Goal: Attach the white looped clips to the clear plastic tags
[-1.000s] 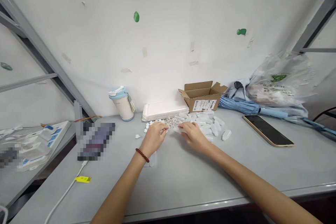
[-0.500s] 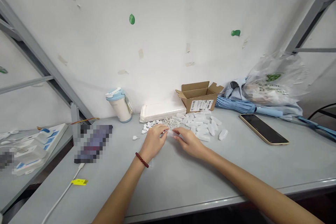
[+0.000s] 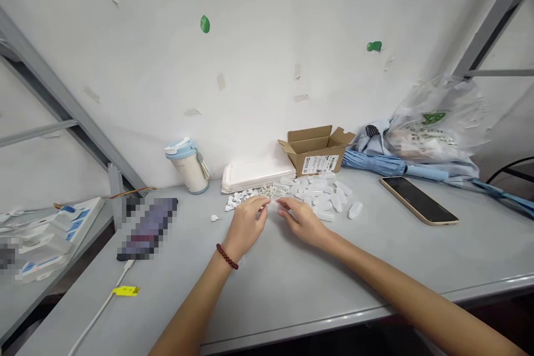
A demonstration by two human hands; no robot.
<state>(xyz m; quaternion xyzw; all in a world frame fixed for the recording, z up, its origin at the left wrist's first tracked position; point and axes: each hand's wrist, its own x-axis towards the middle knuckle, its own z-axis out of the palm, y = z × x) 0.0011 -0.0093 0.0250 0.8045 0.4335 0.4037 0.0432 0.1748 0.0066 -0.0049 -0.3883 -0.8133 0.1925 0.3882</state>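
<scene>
My left hand (image 3: 246, 225), with a red bead bracelet on the wrist, rests on the grey table (image 3: 292, 283), its fingers pinched together on a small white piece. My right hand (image 3: 301, 219) lies just to its right, fingers curled toward the left hand's tips around something small and white. Right behind the fingertips sits a heap of white elastic loops (image 3: 270, 192). Small white caps (image 3: 238, 198) lie to the left of it and clear white plastic shells (image 3: 323, 194) to the right. A single white cap (image 3: 215, 217) lies apart on the left.
Against the wall stand a blue-lidded cup (image 3: 187, 166), a stack of white trays (image 3: 255, 175) and an open cardboard box (image 3: 317, 150). A phone (image 3: 418, 207), blue umbrella (image 3: 386, 165) and plastic bag (image 3: 438, 122) lie right; a blurred dark object (image 3: 147, 228) and white cable (image 3: 100, 311) lie left.
Both hands have drawn back a little from the heap toward me and come closer together, fingertips nearly meeting. The view has shifted slightly.
</scene>
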